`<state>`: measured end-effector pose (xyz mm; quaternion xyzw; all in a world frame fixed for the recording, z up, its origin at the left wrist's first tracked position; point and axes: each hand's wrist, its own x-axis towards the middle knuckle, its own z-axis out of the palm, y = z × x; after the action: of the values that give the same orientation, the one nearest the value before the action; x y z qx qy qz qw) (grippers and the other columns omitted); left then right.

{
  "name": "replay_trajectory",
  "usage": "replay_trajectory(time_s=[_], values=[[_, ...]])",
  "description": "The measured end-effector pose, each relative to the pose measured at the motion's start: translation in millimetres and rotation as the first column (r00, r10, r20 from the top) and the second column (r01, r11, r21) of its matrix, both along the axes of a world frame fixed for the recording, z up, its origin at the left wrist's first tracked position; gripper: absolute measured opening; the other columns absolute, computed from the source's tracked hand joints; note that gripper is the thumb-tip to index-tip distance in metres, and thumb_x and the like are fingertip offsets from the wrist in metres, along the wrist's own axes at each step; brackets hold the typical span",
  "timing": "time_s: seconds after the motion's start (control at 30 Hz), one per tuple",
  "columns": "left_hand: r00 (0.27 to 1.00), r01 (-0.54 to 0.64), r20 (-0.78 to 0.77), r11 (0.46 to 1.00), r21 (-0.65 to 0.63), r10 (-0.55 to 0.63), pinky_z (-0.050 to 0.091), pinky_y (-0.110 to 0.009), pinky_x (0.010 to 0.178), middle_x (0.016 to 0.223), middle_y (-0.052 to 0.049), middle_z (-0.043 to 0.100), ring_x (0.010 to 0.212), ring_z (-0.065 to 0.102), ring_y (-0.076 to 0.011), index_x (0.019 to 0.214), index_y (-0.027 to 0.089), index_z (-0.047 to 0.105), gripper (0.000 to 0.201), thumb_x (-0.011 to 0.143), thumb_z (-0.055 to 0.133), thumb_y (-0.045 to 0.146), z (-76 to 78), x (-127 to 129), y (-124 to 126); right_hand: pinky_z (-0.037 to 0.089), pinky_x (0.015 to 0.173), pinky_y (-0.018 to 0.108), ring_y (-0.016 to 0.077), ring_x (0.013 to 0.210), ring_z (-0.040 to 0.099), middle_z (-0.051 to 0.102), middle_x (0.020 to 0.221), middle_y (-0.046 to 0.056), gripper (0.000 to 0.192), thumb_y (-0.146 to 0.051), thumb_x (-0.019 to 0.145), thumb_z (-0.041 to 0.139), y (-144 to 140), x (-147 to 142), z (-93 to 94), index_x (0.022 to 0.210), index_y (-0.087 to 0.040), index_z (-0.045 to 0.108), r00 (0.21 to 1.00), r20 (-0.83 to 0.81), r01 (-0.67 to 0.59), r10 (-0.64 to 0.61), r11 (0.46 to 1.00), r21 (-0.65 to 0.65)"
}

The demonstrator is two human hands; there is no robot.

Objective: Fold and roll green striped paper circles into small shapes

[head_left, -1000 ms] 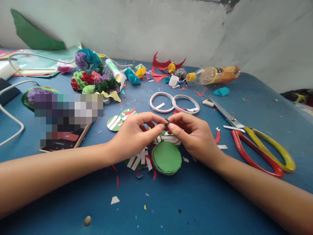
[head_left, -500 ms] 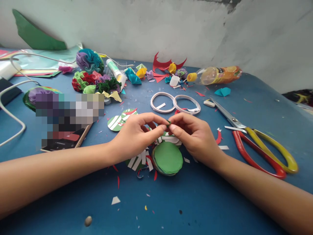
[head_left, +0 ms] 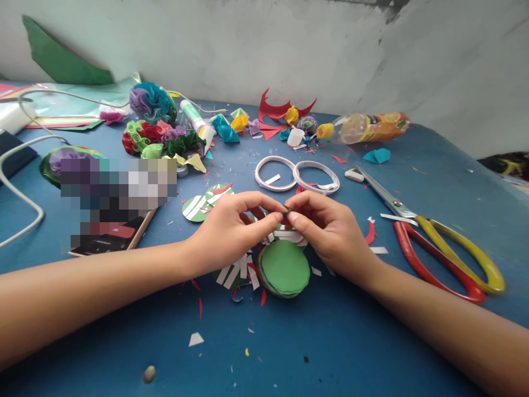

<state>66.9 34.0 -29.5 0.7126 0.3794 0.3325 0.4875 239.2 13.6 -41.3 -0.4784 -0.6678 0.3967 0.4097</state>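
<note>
Left hand and right hand pinch tiny green paper scrap together, mostly hidden by fingertips; green paper disc below on tabletop.

No writing can be read; the bottle label is too blurred.

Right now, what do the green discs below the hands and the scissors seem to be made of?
Green discs: probably matte paper or thin card, stacked; thin layered edges show. Scissors: shiny grey blades, likely metal; glossy red and yellow handles, apparently plastic or coated.
</note>
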Motion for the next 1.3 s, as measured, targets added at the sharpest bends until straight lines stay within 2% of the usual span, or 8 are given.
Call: replay_trajectory(time_s=[0.3, 0.6, 0.67, 0.73, 0.83, 1.03, 1.3], values=[[1.0, 0.017, 0.016, 1.0, 0.019, -0.018, 0.039, -0.012, 0.044, 0.072, 0.001, 0.061, 0.05, 0.046, -0.0025, 0.083, 0.013, 0.062, 0.012, 0.08, 0.055, 0.022, 1.9, 2.2, 0.2, 0.038, 0.05, 0.02, 0.0085, 0.057, 0.048, 0.05, 0.067, -0.002, 0.009, -0.028, 0.082, 0.049, 2.3, -0.5, -0.4, 0.082, -0.019, 0.049, 0.997, -0.022, -0.071, 0.07, 0.997, -0.036], [1.0, -0.002, -0.021, 0.993, 0.121, 0.005, 0.043, -0.014, 0.05, 0.077, -0.001, 0.062, 0.061, 0.052, -0.0056, 0.085, 0.014, 0.061, 0.01, 0.081, 0.053, 0.02, 3.9, 0.2, -0.9, 0.041, 0.054, 0.021, 0.0099, 0.062, 0.055, 0.055, 0.069, -0.001, 0.013, -0.031, 0.083, 0.052, 1.1, 1.1, -4.0, 0.086, -0.019, 0.052, 0.998, -0.046, -0.042, 0.042, 0.999, -0.004], [0.999, -0.015, -0.027, 0.979, 0.202, 0.021, 0.045, -0.016, 0.057, 0.079, -0.001, 0.062, 0.068, 0.054, -0.0073, 0.085, 0.015, 0.061, 0.01, 0.081, 0.053, 0.019, 5.3, -1.3, -1.5, 0.042, 0.055, 0.021, 0.01, 0.063, 0.055, 0.056, 0.07, -0.001, 0.013, -0.031, 0.083, 0.052, 1.2, 1.0, -2.9, 0.086, -0.019, 0.052, 0.998, -0.047, -0.043, 0.043, 0.999, 0.005], [0.999, -0.032, -0.004, 0.944, 0.328, 0.035, 0.046, -0.019, 0.066, 0.08, -0.002, 0.061, 0.074, 0.055, -0.0088, 0.084, 0.015, 0.06, 0.009, 0.081, 0.052, 0.018, 7.3, -2.9, -2.4, 0.042, 0.056, 0.021, 0.0097, 0.064, 0.054, 0.057, 0.071, 0.0, 0.013, -0.031, 0.083, 0.052, 1.3, 0.7, -1.3, 0.087, -0.018, 0.053, 0.997, -0.048, -0.051, 0.052, 0.999, 0.019], [1.0, -0.015, 0.012, 0.896, 0.444, 0.011, 0.044, -0.021, 0.07, 0.078, -0.001, 0.061, 0.074, 0.055, -0.0093, 0.083, 0.015, 0.059, 0.008, 0.081, 0.051, 0.015, 9.2, -3.6, -4.0, 0.042, 0.057, 0.021, 0.0089, 0.064, 0.053, 0.057, 0.071, 0.0, 0.013, -0.03, 0.084, 0.051, 1.7, 0.2, 1.0, 0.086, -0.017, 0.054, 0.996, -0.036, -0.081, 0.083, 0.996, 0.042], [0.996, 0.073, -0.083, 0.91, 0.408, -0.043, 0.044, -0.021, 0.065, 0.077, -0.001, 0.06, 0.071, 0.055, -0.0085, 0.084, 0.015, 0.059, 0.009, 0.082, 0.05, 0.014, 5.3, 0.3, -3.7, 0.039, 0.056, 0.02, 0.0079, 0.063, 0.051, 0.056, 0.071, -0.001, 0.014, -0.029, 0.085, 0.05, 3.9, 1.6, 0.9, 0.083, -0.016, 0.054, 0.994, -0.023, -0.105, 0.106, 0.993, 0.047], [0.996, 0.072, -0.078, 0.907, 0.415, -0.044, 0.046, -0.024, 0.069, 0.083, -0.003, 0.061, 0.076, 0.056, -0.0098, 0.086, 0.015, 0.057, 0.01, 0.084, 0.048, 0.017, 2.0, -1.2, -0.8, 0.04, 0.058, 0.018, 0.0058, 0.064, 0.05, 0.055, 0.073, -0.003, 0.018, -0.035, 0.081, 0.057, 6.8, 2.2, -3.2, 0.087, -0.018, 0.055, 0.974, -0.195, -0.122, 0.117, 0.992, -0.013]])
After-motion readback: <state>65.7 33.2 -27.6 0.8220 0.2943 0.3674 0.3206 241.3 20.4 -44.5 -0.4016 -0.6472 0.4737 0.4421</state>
